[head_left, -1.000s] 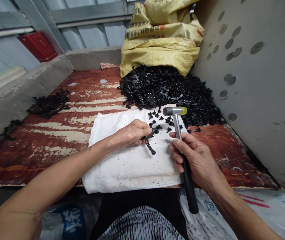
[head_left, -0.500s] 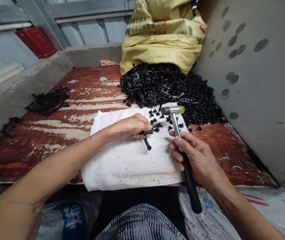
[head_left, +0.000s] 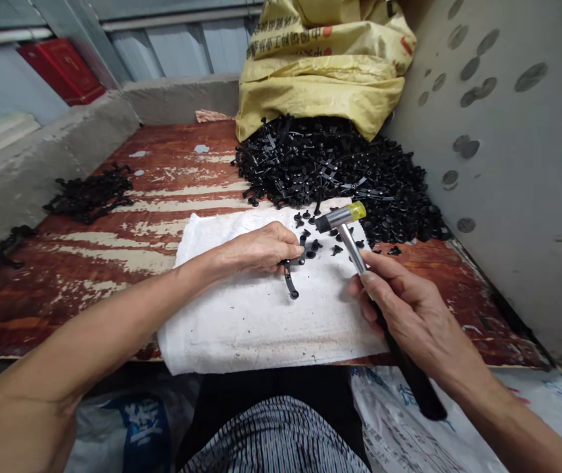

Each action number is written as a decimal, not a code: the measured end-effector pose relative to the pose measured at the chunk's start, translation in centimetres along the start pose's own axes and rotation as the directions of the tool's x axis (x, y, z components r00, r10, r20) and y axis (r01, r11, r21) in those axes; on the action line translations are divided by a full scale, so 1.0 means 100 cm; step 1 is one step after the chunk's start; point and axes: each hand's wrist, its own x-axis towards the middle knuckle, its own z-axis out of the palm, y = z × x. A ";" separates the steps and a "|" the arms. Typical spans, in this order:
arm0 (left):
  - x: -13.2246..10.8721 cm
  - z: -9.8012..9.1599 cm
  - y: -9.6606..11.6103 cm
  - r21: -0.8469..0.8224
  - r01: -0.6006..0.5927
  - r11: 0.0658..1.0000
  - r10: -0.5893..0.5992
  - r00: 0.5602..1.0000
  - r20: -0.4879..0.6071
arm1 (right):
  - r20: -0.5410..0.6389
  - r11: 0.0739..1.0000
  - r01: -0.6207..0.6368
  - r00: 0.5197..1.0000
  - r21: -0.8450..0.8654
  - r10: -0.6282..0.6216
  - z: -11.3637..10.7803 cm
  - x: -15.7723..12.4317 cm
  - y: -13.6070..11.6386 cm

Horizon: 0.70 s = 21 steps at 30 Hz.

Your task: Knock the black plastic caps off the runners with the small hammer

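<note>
Fingers of the left hand [head_left: 261, 249] are pinched together on a small black part [head_left: 289, 276], pressing it down on a white cloth [head_left: 256, 315] at the centre of view. Fingers of the right hand [head_left: 409, 309], at 4 o'clock from the part, are clamped around the black grip of a small hammer [head_left: 342, 217]; its metal head, with a yellow tip, hangs raised just above the cloth at 1 o'clock from the part. Judging by this, the step in hand looks like striking the held part, perhaps to join or seat pieces. A blow would call for a short, well-aimed tap that lands on the part and clears the fingertips right beside it. Loose studs [head_left: 317, 244] lie scattered on the cloth between the part and the hammer head. Beyond them, at 12 to 1 o'clock, a large pile [head_left: 340, 177] of like black parts spills from under a yellow sack [head_left: 320, 72]. The cloth lies on a worn red board [head_left: 152, 184] with pale scuffed streaks. A smaller heap [head_left: 88, 194] sits at 10 o'clock on the board. A grey wall [head_left: 507, 164] with dark round spots rises on the right, and a concrete ledge [head_left: 39, 157] runs along the left and far edges.
</note>
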 end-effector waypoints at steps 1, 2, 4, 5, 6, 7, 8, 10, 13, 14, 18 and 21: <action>0.001 -0.001 -0.001 0.010 -0.004 1.000 0.004 1.000 0.004 | -0.020 0.989 0.083 0.996 -0.124 -0.086 -0.003 0.001 0.001; 0.003 -0.003 -0.001 0.028 -0.004 1.000 0.003 1.000 0.006 | -0.029 0.958 0.169 0.983 -0.233 -0.181 -0.006 0.001 0.001; 0.006 -0.007 0.001 0.080 -0.002 0.997 0.000 1.000 0.017 | -0.003 0.867 0.316 0.939 -0.384 -0.343 -0.010 0.002 -0.001; 0.007 -0.009 0.002 0.109 -0.005 0.994 0.002 1.000 0.028 | 0.021 0.825 0.371 0.916 -0.427 -0.401 -0.011 0.002 -0.003; 0.008 -0.010 0.003 0.137 -0.008 0.991 0.003 0.999 0.036 | 0.042 0.787 0.417 0.893 -0.454 -0.448 -0.013 0.001 -0.005; 0.008 -0.011 0.004 0.157 -0.010 0.988 0.003 0.999 0.041 | 0.054 0.755 0.453 0.871 -0.473 -0.489 -0.014 -0.001 -0.008; 0.008 -0.012 0.005 0.168 -0.011 0.986 0.004 0.999 0.043 | 0.054 0.726 0.484 0.847 -0.489 -0.528 -0.014 -0.003 -0.011; 0.008 -0.013 0.005 0.161 -0.029 0.987 0.021 0.998 0.051 | 0.035 0.675 0.525 0.801 -0.518 -0.597 -0.015 -0.005 -0.013; 0.007 -0.012 0.004 0.133 -0.039 0.990 0.031 0.998 0.058 | 0.092 0.614 0.547 0.784 -0.569 -0.613 -0.015 -0.006 -0.010; 0.007 -0.011 0.004 0.128 -0.029 0.991 0.023 0.998 0.053 | 0.134 0.600 0.552 0.790 -0.579 -0.598 -0.016 -0.006 -0.008; 0.006 -0.010 0.006 0.093 -0.027 0.995 0.021 0.998 0.066 | 0.114 0.613 0.547 0.791 -0.570 -0.601 -0.014 -0.009 -0.010; 0.005 -0.009 0.008 0.068 -0.022 0.997 0.017 0.998 0.062 | -0.010 0.600 0.517 0.753 -0.610 -0.658 -0.011 -0.012 -0.012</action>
